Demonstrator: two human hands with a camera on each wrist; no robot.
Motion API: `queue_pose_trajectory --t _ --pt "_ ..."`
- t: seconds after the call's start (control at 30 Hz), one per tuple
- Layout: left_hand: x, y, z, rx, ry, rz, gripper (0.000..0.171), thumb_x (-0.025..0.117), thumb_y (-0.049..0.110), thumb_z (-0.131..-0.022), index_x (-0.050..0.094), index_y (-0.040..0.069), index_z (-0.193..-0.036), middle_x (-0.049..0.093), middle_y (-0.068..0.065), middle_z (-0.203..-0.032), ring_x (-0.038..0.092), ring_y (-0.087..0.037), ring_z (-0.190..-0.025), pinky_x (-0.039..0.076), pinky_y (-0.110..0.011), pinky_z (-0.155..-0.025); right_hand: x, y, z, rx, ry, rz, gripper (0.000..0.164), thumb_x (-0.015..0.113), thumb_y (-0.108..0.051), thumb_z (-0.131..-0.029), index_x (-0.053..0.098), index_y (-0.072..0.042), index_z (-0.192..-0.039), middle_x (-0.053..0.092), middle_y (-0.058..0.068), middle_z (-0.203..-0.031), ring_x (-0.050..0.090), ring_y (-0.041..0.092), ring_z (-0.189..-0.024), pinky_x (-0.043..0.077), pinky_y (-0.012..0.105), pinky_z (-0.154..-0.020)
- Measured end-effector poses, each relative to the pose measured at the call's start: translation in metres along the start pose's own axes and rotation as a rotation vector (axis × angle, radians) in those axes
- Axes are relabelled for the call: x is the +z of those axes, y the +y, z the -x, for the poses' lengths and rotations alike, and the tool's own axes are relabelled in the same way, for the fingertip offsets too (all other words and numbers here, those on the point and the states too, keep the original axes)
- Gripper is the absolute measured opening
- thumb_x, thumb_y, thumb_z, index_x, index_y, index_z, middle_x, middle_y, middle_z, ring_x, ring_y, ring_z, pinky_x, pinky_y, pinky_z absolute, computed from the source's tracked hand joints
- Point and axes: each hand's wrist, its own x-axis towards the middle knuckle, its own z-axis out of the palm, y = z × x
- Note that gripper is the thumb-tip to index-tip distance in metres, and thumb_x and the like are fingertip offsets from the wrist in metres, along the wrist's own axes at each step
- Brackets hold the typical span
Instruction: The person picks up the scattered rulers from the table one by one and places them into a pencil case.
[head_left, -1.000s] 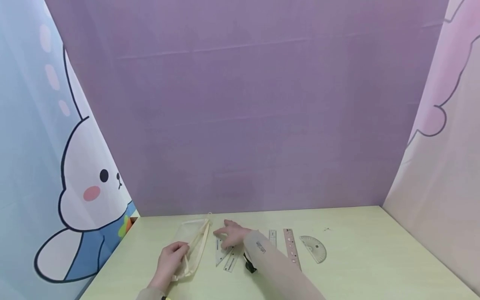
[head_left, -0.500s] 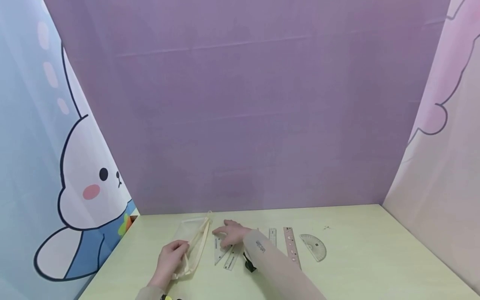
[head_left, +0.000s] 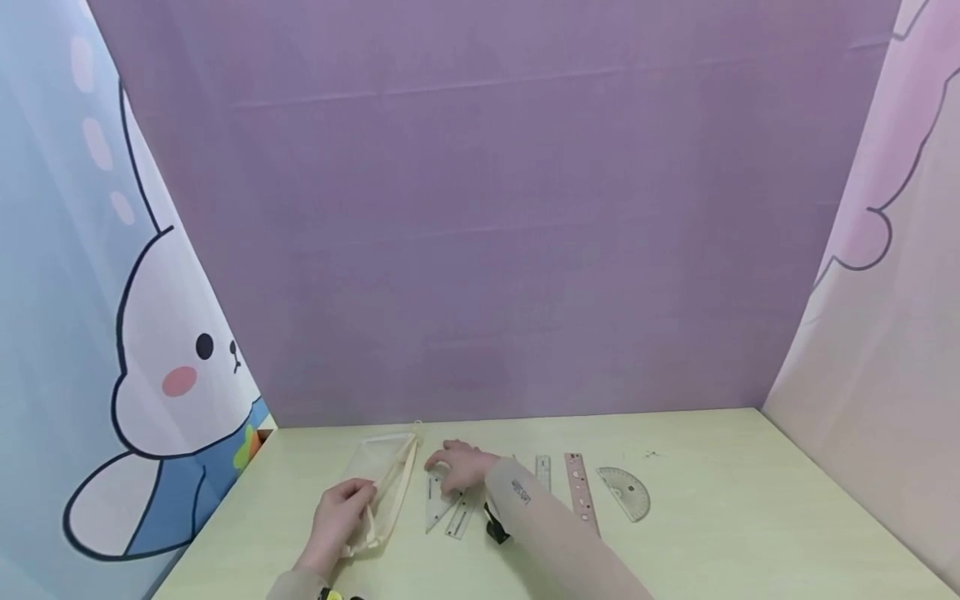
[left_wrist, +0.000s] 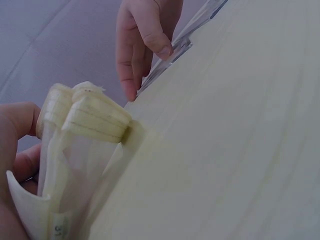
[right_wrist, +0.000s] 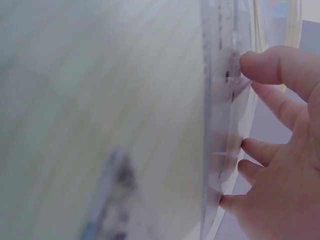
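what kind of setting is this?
Probably a staged desk booth, not a real room: a pale table walled by a purple cloth and cartoon bunny curtains. Rulers, a protractor and a pouch suggest school stationery work.

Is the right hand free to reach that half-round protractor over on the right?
Probably not straight away. The right hand is pinching the clear triangle ruler, so it would have to let go first. Otherwise the protractor lies flat in the open on the table, with only two rulers between.
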Motion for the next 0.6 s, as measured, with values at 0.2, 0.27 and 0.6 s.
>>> queue_pose_trajectory --t 0.2,0.27,0.6 --pt "-0.0007 -0.0010 0.0000 -0.003 -0.004 0.003 0.025 0.062 0.019 -0.089 0.069 -0.002 -0.102 0.056 -0.001 -0.066 0.049 -0.018 -0.071 0.041 -0.029 -0.066 0.0019 -0.0037 -0.0006 0.015 0.003 -0.032 0.046 0.070 -0.011 -0.073 0.063 -0.023 -0.117 0.030 0.010 -0.154 0.019 0.027 -0.144 0.014 0.054 -0.113" --pt "-0.0001 -0.0015 0.0003 -0.004 -0.001 0.006 0.025 0.062 0.019 -0.089 0.069 -0.002 -0.102 0.056 -0.001 -0.066 0.050 -0.018 -0.070 0.041 -0.029 -0.065 0.0028 -0.0025 -0.0009 0.012 0.003 -0.030 0.046 0.070 -0.010 -0.072 0.062 -0.021 -0.117 0.031 0.011 -0.154 0.020 0.027 -0.144 0.015 0.054 -0.112" --pt "-0.0009 -0.0016 -0.0004 0.005 0.001 -0.005 0.024 0.063 0.019 -0.089 0.069 -0.001 -0.100 0.057 -0.001 -0.067 0.050 -0.018 -0.072 0.041 -0.030 -0.067 0.0050 0.0043 -0.0061 -0.025 0.034 -0.068 0.050 0.074 -0.011 -0.073 0.057 -0.021 -0.119 0.041 0.006 -0.147 0.029 0.025 -0.140 0.018 0.057 -0.110"
